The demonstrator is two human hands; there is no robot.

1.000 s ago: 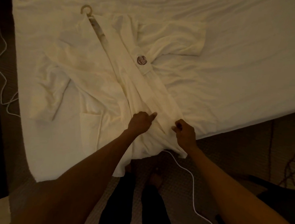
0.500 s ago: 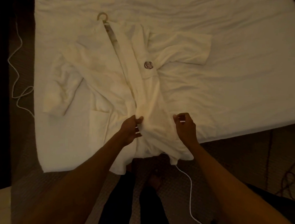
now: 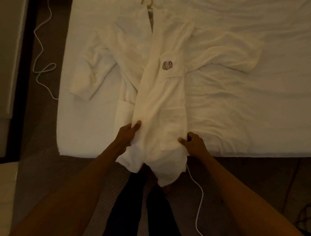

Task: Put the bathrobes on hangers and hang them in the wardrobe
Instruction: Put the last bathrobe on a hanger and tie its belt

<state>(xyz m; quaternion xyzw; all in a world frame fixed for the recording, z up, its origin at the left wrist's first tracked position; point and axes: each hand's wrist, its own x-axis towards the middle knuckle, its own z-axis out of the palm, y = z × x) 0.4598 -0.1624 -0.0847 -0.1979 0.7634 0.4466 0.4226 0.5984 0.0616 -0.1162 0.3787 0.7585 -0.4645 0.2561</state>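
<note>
Left hand (image 3: 127,134) grip pinches the lower front edge of the bathrobe (image 3: 160,103); right hand (image 3: 194,143) grip closed on the opposite edge. Robe lies flat on the bed (image 3: 249,113), hem overhanging the near side. Hanger (image 3: 147,1) hook protrudes at collar.

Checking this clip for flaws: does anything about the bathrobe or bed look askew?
The bathrobe lies unevenly: its hem hangs off the bed edge, and one sleeve is bunched. The hanger hook sits above the collar.
</note>
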